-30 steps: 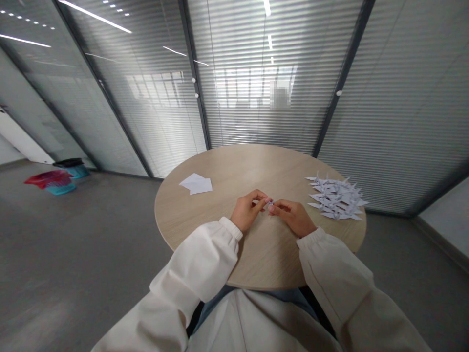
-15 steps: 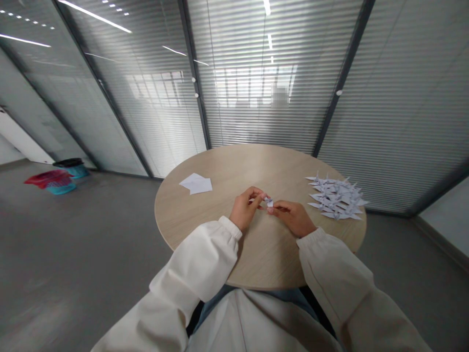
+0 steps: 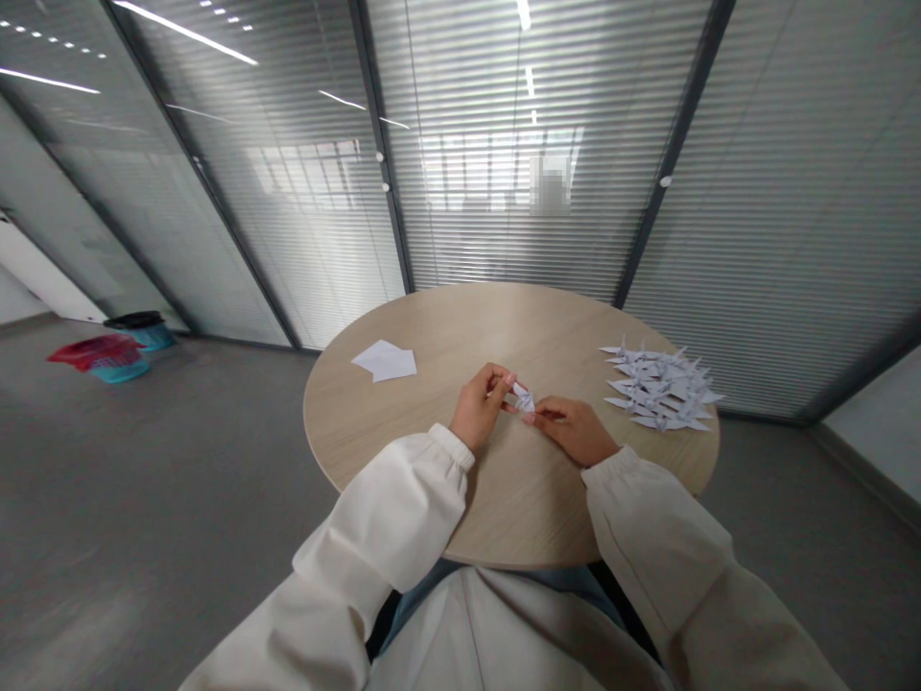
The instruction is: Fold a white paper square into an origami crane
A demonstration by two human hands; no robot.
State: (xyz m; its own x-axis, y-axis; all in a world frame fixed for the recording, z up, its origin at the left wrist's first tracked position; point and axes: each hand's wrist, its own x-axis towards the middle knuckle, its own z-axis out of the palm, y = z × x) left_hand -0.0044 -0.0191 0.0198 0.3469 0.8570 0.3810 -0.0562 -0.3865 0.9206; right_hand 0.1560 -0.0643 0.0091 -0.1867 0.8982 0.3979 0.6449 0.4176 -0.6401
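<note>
A small piece of folded white paper [image 3: 525, 398] is held between my two hands over the middle of the round table. My left hand [image 3: 484, 403] pinches its upper left side with thumb and fingers. From the other side, my right hand [image 3: 573, 424] grips the lower right edge between its fingertips. The fingertips cover parts of the paper, and its creases are too small to make out fully. To the right of my hands lies a pile of folded paper cranes [image 3: 660, 386] with pointed ends. Flat white paper sheets [image 3: 385, 361] rest to the left.
The round wooden table [image 3: 496, 317] stands close to a glass partition with blinds [image 3: 496, 240]. On the floor at far left are a bin with a red liner [image 3: 107, 357] and a bin with a black liner [image 3: 148, 329].
The folded paper has been turned, and more of its creased face shows between my hands. My left fingers have shifted slightly up. The pile and the flat sheets are unchanged.
</note>
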